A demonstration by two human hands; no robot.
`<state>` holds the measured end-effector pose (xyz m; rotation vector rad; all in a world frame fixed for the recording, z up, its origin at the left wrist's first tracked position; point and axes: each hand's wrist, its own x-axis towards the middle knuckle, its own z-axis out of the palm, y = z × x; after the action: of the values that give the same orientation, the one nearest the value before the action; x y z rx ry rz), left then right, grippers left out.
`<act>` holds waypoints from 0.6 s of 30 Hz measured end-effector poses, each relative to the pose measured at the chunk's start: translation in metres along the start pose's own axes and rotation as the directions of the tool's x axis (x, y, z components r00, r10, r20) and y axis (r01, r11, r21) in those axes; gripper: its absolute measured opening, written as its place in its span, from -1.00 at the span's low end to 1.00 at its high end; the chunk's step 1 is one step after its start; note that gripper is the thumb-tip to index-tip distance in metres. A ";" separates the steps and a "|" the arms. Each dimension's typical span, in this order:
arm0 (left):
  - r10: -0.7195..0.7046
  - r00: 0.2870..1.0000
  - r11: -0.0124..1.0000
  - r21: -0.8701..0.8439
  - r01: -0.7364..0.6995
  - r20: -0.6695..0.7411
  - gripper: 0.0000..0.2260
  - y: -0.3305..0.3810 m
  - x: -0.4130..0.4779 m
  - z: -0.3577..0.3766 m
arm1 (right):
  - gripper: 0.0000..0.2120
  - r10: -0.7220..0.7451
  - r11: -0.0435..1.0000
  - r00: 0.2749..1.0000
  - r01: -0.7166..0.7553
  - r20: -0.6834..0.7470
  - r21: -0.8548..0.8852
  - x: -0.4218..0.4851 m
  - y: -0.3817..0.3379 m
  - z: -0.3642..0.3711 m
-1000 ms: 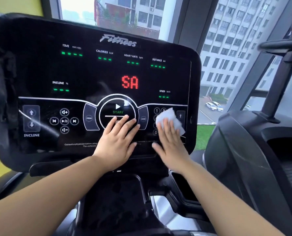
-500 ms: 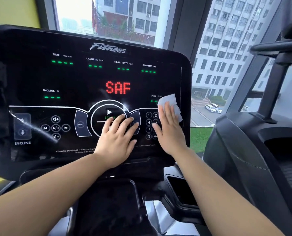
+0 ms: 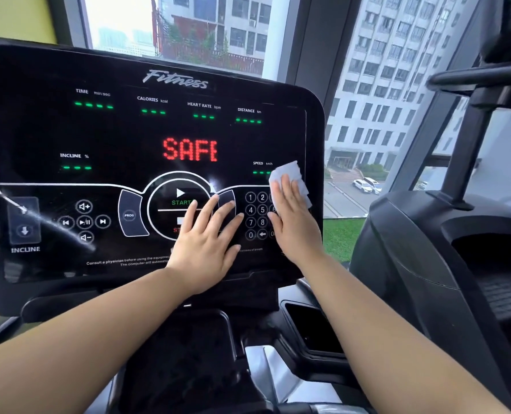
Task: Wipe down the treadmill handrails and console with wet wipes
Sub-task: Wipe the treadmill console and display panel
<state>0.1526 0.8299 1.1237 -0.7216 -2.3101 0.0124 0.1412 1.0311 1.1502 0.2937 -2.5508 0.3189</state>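
- One treadmill console (image 3: 128, 138), at twelve o'clock.
- Two bare hands on it: left hand (image 3: 206, 249), right hand (image 3: 293, 222).
- One wet wipe (image 3: 290, 174), at one o'clock.
- Two white cars (image 3: 361, 185) outside, at two o'clock.
- One second machine (image 3: 427, 249), at three o'clock.

left forearm (image 3: 93, 333), right forearm (image 3: 376, 321), both bare to the frame edge, bare left grip (image 3: 206, 252), bare right grip (image 3: 296, 225)

console (image 3: 105, 132): glossy black, smooth, reflective panel
wet wipe (image 3: 293, 177): thin, pale, crumpled cloth-like sheet
neighbouring machine shroud (image 3: 412, 249): matt dark plastic
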 end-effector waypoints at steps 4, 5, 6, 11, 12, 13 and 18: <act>-0.004 1.000 1.000 -0.015 0.004 0.024 -0.50 0.001 -0.005 0.006 | -0.47 0.029 0.999 0.984 -0.021 -0.176 0.046 -0.015 -0.004 0.012; 0.000 1.000 1.000 -0.016 0.000 0.021 -0.49 0.001 -0.007 0.007 | -0.46 0.007 1.000 0.975 0.000 -0.220 0.030 -0.020 -0.004 0.016; 0.003 1.000 1.000 -0.014 -0.002 0.015 -0.49 0.000 -0.008 0.009 | -0.42 -0.010 1.000 0.968 0.014 -0.249 0.012 -0.025 -0.004 0.019; -0.008 0.999 1.000 -0.029 0.009 0.039 -0.49 0.005 -0.009 0.007 | -0.31 -0.063 0.998 0.958 0.065 -0.281 0.000 -0.049 -0.002 0.022; -0.009 0.999 0.999 -0.042 0.011 0.046 -0.49 0.006 -0.009 0.007 | -0.32 -0.072 0.997 0.964 0.075 -0.257 0.001 -0.054 -0.003 0.020; -0.007 0.999 0.998 -0.056 0.010 0.050 -0.48 0.008 -0.009 0.007 | -0.33 -0.067 0.997 0.972 0.071 -0.226 0.013 -0.060 -0.002 0.018; 0.007 1.000 0.975 -0.224 -0.004 0.013 -0.46 0.020 -0.005 -0.003 | -0.44 0.114 0.954 0.977 -0.159 0.180 0.256 -0.086 0.001 -0.022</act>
<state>0.1673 0.8438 1.1192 -0.8422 -2.3456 -0.2452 0.2225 1.0508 1.1210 0.2521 -2.6949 0.7263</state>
